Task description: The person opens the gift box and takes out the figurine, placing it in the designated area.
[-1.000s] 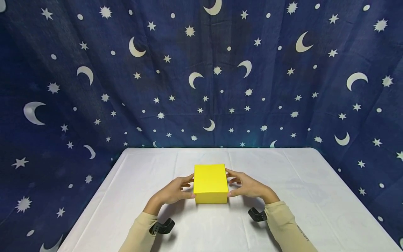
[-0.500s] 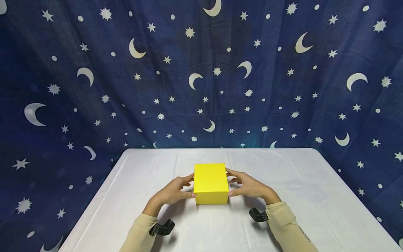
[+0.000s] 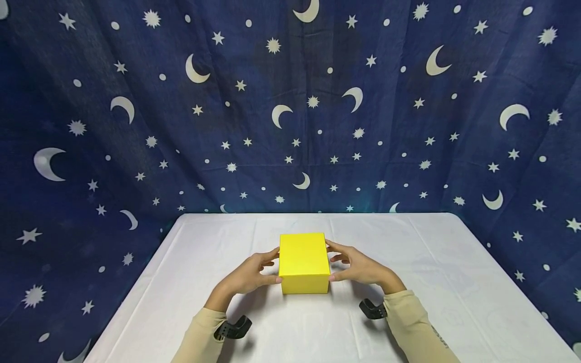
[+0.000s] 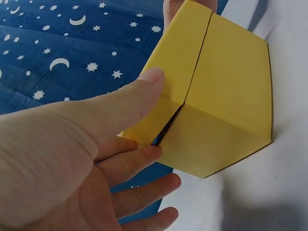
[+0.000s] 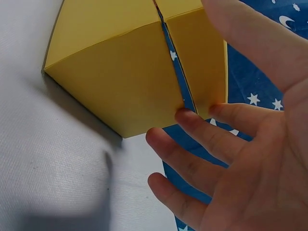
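Observation:
A plain yellow box stands on the table, its lid (image 3: 303,254) raised a little off the base (image 4: 231,77). My left hand (image 3: 247,275) holds the lid's left side, with the thumb at the front corner and the index finger farther back. On the opposite side my right hand (image 3: 363,267) holds the lid between thumb and fingers. Both wrist views show a narrow gap between lid and base, wider toward the back, with blue cloth visible through it. The lower fingers of both hands are spread beside the box. What the box contains is hidden.
A white cloth covers the table (image 3: 431,302), which surrounds the box. Behind and at the sides hangs a dark blue curtain (image 3: 254,126) with moons and stars. Black wrist devices sit on the left sleeve (image 3: 199,335) and the right sleeve (image 3: 415,325).
The lid has risen slightly, so the box's front looks taller than before. Both hands have moved up a little with it, while the base has stayed on the table.

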`<state>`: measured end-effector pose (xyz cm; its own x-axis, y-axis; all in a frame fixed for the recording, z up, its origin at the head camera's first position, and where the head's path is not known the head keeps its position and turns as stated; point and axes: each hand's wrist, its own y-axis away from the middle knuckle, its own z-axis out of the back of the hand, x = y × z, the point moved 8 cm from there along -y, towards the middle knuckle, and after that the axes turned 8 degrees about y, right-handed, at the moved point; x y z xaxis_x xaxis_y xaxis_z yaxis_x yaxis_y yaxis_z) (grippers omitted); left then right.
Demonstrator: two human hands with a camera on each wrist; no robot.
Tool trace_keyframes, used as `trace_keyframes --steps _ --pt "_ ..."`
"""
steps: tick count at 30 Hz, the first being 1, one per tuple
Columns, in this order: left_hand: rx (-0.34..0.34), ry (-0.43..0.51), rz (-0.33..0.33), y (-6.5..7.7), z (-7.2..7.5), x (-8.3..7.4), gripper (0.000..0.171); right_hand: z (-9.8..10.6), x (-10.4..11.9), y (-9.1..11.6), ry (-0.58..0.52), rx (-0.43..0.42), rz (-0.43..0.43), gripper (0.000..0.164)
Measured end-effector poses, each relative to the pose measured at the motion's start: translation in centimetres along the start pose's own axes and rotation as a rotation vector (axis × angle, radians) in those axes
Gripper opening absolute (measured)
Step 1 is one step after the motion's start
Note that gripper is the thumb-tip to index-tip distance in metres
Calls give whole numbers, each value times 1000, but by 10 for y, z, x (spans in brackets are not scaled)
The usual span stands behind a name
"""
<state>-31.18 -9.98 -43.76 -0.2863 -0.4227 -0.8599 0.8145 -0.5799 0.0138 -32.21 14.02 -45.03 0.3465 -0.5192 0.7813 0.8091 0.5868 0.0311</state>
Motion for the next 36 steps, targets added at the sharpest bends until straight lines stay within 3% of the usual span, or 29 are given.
trace_keyframes --steps 14,24,36 --pt "-38 53 -25 3 3 -7 85 7 8 3 10 -44 37 99" --pt "-71 89 -75 2 6 -19 82 13 12 3 -148 -87 67 84" --pt "-228 118 -101 -3 8 -25 69 14 14 0 -268 -142 44 82"
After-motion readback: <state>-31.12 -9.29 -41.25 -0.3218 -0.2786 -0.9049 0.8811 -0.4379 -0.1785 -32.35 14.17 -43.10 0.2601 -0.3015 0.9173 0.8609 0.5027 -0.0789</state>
